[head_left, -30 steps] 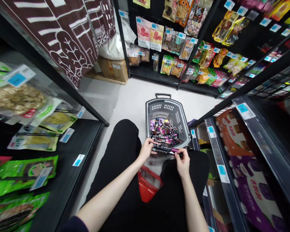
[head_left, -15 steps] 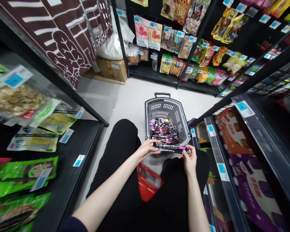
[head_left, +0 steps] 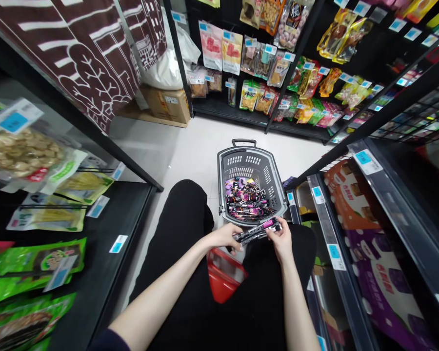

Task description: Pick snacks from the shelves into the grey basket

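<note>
Between my two hands is a small bundle of slim black-and-pink snack packets (head_left: 258, 231), held at its ends and tilted up toward the right. My left hand (head_left: 225, 236) pinches the left end, and my right hand (head_left: 281, 237) grips the right end, a little higher. Just beyond them stands a grey shopping basket (head_left: 274, 181) with perforated walls. Inside it lies a heap of loose snack packets (head_left: 247, 197) in black, purple and pink. How many packets my hands hold, I cannot tell.
A red plastic stool or basket part (head_left: 223, 278) shows between my knees. Shelves with green snack bags (head_left: 54, 258) stand at left; orange and purple boxes (head_left: 382, 273) fill the right shelf. Hanging snack bags (head_left: 256, 95) line the far rack. A cardboard box (head_left: 166, 105) sits on the floor.
The bundle has gone from nearly level to tilted, its left end lower and nearer me. My left hand has moved down a little, and the right has shifted slightly left and up.
</note>
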A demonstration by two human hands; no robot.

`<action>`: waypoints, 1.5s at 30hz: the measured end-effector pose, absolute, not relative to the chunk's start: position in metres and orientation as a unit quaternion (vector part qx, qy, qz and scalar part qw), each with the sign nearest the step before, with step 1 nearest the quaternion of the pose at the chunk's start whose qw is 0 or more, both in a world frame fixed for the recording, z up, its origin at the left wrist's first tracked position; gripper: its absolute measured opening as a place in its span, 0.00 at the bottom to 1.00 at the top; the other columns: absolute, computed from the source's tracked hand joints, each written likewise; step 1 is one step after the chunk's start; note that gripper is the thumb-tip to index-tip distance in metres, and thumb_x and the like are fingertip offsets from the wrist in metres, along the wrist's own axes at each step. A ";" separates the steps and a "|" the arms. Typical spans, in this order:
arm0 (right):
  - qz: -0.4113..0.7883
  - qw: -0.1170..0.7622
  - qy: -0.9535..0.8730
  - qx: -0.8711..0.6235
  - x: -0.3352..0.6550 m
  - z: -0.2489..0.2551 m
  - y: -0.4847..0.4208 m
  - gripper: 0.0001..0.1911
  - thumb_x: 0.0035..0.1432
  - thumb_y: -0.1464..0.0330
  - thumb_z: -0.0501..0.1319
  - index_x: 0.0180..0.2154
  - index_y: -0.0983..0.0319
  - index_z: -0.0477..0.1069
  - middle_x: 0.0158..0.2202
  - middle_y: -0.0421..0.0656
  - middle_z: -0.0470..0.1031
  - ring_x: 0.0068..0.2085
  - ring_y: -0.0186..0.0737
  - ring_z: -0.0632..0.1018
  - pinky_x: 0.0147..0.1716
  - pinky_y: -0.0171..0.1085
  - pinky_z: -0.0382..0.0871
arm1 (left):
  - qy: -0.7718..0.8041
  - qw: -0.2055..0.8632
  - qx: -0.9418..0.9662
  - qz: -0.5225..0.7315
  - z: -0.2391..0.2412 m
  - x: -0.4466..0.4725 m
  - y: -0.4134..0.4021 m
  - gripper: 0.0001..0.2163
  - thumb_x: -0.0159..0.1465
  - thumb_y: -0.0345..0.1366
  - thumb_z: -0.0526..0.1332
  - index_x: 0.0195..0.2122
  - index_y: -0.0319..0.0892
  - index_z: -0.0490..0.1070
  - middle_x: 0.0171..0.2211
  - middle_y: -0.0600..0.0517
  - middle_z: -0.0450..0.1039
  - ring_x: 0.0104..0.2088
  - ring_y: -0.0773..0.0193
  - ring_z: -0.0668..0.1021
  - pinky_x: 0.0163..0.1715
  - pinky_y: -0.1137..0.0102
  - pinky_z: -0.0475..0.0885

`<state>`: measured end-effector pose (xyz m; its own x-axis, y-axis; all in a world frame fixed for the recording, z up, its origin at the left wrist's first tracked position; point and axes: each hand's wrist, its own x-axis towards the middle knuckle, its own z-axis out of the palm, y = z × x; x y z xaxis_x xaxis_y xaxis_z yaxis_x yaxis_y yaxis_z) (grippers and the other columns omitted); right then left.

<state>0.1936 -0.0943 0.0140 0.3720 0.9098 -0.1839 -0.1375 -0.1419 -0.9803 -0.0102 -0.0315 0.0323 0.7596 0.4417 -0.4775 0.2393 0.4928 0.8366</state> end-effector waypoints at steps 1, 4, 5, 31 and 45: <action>0.466 0.562 -0.333 -0.597 0.192 0.014 -0.094 0.25 0.39 0.69 0.68 0.42 0.58 0.64 0.29 0.37 0.70 0.22 0.30 0.68 0.17 0.30 0.64 | 0.333 0.797 0.502 0.050 0.032 -0.009 -0.033 0.14 0.40 0.37 0.71 0.23 0.38 0.69 0.19 0.57 0.71 0.18 0.67 0.74 0.16 0.75 0.68; 0.492 0.533 -0.350 -0.592 0.190 0.014 -0.093 0.25 0.39 0.70 0.68 0.41 0.58 0.65 0.30 0.36 0.69 0.22 0.30 0.68 0.16 0.30 0.65 | 0.314 0.804 0.505 0.021 0.030 -0.006 -0.038 0.15 0.50 0.46 0.65 0.26 0.39 0.68 0.18 0.56 0.71 0.13 0.71 0.69 0.13 0.77 0.63; 0.501 0.529 -0.346 -0.591 0.190 0.015 -0.093 0.25 0.38 0.70 0.69 0.41 0.58 0.65 0.30 0.36 0.69 0.22 0.30 0.69 0.17 0.31 0.67 | 0.312 0.806 0.502 0.017 0.029 -0.005 -0.039 0.15 0.52 0.48 0.63 0.26 0.39 0.68 0.18 0.56 0.72 0.12 0.72 0.68 0.12 0.77 0.62; 0.627 0.522 -0.263 -0.515 0.178 0.013 -0.091 0.15 0.44 0.61 0.67 0.34 0.59 0.68 0.25 0.37 0.74 0.23 0.36 0.75 0.18 0.36 0.73 | 0.308 0.799 0.509 0.081 0.021 0.005 -0.040 0.17 0.48 0.45 0.67 0.33 0.37 0.72 0.27 0.52 0.76 0.23 0.67 0.74 0.25 0.73 0.70; 0.470 0.624 -0.194 -0.593 0.192 0.012 -0.088 0.19 0.38 0.60 0.69 0.32 0.62 0.68 0.23 0.35 0.70 0.20 0.31 0.71 0.16 0.32 0.70 | 0.307 0.816 0.488 0.044 0.036 -0.003 -0.029 0.16 0.47 0.41 0.68 0.31 0.35 0.72 0.29 0.51 0.76 0.21 0.67 0.75 0.24 0.71 0.70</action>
<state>0.1923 -0.0880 0.0122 0.4820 0.8176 -0.3149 -0.3573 -0.1448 -0.9227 -0.0028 -0.0294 0.0358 0.8072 0.3721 -0.4581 0.2275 0.5200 0.8233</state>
